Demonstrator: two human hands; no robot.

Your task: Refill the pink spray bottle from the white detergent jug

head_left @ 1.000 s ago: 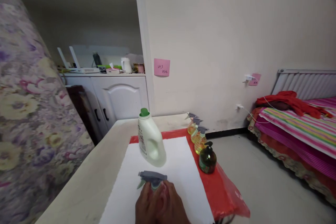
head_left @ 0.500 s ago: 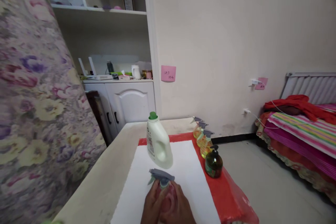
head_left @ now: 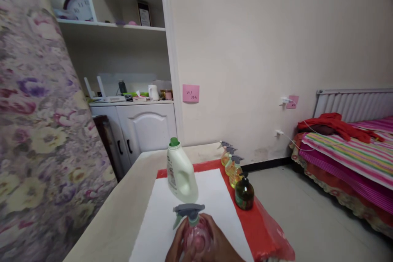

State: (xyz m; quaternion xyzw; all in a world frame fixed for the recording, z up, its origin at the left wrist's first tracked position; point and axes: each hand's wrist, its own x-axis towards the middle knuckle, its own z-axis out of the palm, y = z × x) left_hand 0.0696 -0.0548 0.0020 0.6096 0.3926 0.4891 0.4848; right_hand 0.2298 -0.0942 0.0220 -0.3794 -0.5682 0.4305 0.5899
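Observation:
A small pink spray bottle (head_left: 198, 238) with a grey trigger head (head_left: 186, 211) stands on the white sheet (head_left: 216, 198) at the bottom of the view. My left hand (head_left: 177, 246) wraps its left side and my right hand (head_left: 221, 246) wraps its right side. Both hands are closed round it. Behind it stands a white detergent jug (head_left: 181, 174) with a green cap. Along the sheet's right edge stand yellow spray bottles (head_left: 233, 170) and a dark green pump bottle (head_left: 244, 193).
The sheet lies on red plastic (head_left: 265, 229) over a beige table (head_left: 129, 204). Floral fabric (head_left: 37, 139) hangs at the left. A white cabinet (head_left: 144, 125) and shelves stand behind. A bed with a striped cover (head_left: 350, 151) is at the right, across bare floor.
A second hand has come onto the pink bottle, and more of its body shows between the fingers. The view has shifted slightly; the other bottles have not moved.

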